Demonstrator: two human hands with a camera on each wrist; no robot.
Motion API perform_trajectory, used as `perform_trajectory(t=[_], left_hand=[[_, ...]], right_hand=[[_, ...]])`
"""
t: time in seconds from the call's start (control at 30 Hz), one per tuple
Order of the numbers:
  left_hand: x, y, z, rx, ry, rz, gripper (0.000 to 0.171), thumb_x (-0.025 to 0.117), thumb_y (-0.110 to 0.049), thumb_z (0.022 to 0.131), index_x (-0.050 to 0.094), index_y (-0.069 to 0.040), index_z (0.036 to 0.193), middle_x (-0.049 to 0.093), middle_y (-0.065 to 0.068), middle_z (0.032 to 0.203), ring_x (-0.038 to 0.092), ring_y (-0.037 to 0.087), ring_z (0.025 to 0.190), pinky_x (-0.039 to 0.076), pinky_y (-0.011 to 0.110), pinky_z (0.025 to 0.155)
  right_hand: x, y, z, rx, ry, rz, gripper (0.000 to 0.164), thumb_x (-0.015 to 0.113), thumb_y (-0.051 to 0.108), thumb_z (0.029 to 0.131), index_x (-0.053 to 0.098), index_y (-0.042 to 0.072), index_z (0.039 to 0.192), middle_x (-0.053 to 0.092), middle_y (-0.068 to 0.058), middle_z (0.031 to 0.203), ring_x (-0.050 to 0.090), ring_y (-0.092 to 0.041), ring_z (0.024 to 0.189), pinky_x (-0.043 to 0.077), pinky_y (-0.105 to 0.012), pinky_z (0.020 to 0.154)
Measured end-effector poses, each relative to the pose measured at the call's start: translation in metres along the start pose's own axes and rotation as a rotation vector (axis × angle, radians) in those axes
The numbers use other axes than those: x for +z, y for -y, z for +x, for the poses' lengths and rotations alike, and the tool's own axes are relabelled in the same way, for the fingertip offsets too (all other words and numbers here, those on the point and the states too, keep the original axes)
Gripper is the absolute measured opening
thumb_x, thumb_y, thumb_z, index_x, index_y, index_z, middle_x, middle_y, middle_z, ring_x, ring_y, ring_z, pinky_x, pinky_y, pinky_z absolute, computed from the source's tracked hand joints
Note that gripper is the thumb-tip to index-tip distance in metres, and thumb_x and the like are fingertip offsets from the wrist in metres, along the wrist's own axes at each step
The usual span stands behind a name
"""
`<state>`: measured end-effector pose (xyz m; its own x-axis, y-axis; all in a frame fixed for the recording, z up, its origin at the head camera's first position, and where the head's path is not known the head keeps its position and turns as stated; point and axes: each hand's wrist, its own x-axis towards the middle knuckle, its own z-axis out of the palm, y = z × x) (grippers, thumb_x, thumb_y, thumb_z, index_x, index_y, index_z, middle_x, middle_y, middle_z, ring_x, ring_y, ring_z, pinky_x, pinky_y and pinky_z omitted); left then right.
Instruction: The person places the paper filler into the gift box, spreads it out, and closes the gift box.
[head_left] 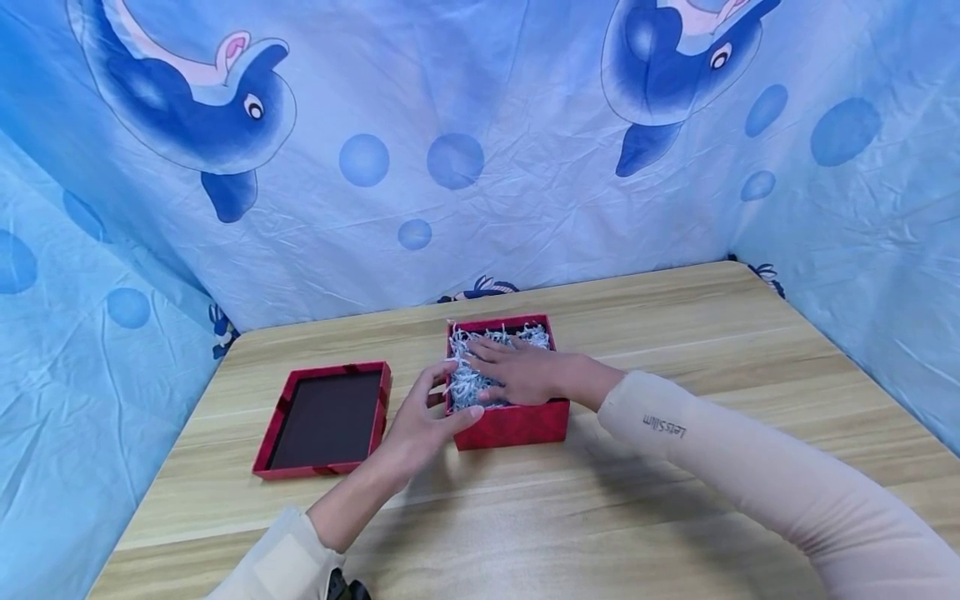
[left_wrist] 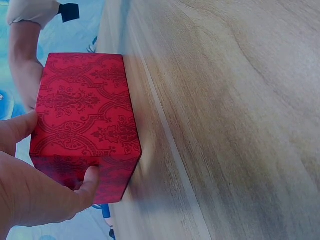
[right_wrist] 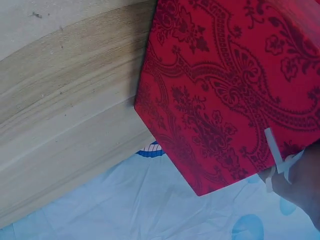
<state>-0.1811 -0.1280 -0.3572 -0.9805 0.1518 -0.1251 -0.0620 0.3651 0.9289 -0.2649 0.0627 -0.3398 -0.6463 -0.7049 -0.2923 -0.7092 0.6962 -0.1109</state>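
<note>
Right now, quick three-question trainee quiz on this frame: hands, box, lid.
1. True or false: the right hand lies flat on the shredded paper in the red box.
2. The left hand grips the box at: A its left front corner, B its far wall, C nowhere.
3. Fill in: the red lid lies on the wooden table, inner side facing ____.

Key: 1 true; 2 A; 3 up.

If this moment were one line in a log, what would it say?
left hand: grips box corner | right hand: flat on paper shreds inside box | lid: upturned on table, left of box
</note>
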Motion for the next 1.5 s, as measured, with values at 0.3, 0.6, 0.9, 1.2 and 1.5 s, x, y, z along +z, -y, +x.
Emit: perform_trajectory(t=[0.3, 0.6, 0.9, 1.2, 1.5], left_hand=[[0.002, -0.001, 0.0, 0.007, 0.004, -0.017, 0.072, 0.075, -0.031, 0.084, 0.036, -0.028, 0.144, 0.035, 0.007, 0.147, 0.04, 0.037, 0.131, 0.048, 0.047, 0.096], [0.003, 0.0, 0.0, 0.005, -0.003, -0.012, 0.073, 0.076, -0.031, 0.083, 0.036, -0.028, 0.144, 0.034, 0.006, 0.148, 0.04, 0.038, 0.131, 0.049, 0.047, 0.095], [0.004, 0.002, 0.001, -0.004, -0.006, -0.004, 0.07, 0.075, -0.029, 0.084, 0.037, -0.028, 0.142, 0.035, 0.007, 0.147, 0.042, 0.038, 0.13, 0.049, 0.046, 0.095], [0.002, 0.002, 0.001, 0.01, 0.003, -0.012, 0.073, 0.075, -0.029, 0.084, 0.035, -0.027, 0.145, 0.034, 0.007, 0.148, 0.041, 0.04, 0.131, 0.048, 0.048, 0.095], [0.002, 0.001, 0.0, 0.004, -0.004, -0.007, 0.072, 0.075, -0.028, 0.084, 0.035, -0.028, 0.144, 0.033, 0.006, 0.149, 0.04, 0.038, 0.132, 0.049, 0.047, 0.095]], right_hand=[[0.003, -0.001, 0.007, 0.044, 0.108, 0.119, 0.068, 0.04, 0.053, 0.098, 0.017, 0.023, 0.154, 0.001, 0.004, 0.162, -0.005, -0.017, 0.148, 0.005, -0.049, 0.118], [0.003, 0.0, 0.007, 0.061, 0.105, 0.079, 0.069, 0.042, 0.054, 0.098, 0.014, 0.027, 0.155, 0.003, 0.005, 0.162, -0.004, -0.018, 0.148, 0.006, -0.05, 0.117], [-0.006, 0.002, -0.003, 0.063, 0.052, 0.063, 0.072, 0.042, 0.056, 0.097, 0.009, 0.029, 0.155, 0.001, 0.004, 0.162, -0.004, -0.019, 0.148, 0.008, -0.054, 0.116], [-0.015, 0.001, -0.017, 0.015, -0.06, 0.077, 0.074, 0.046, 0.05, 0.097, 0.009, 0.025, 0.156, 0.0, 0.0, 0.162, -0.005, -0.021, 0.148, 0.008, -0.058, 0.115], [-0.015, -0.001, -0.023, 0.003, -0.076, 0.094, 0.076, 0.051, 0.047, 0.096, 0.009, 0.025, 0.156, 0.001, 0.001, 0.162, -0.004, -0.022, 0.148, 0.01, -0.059, 0.114]])
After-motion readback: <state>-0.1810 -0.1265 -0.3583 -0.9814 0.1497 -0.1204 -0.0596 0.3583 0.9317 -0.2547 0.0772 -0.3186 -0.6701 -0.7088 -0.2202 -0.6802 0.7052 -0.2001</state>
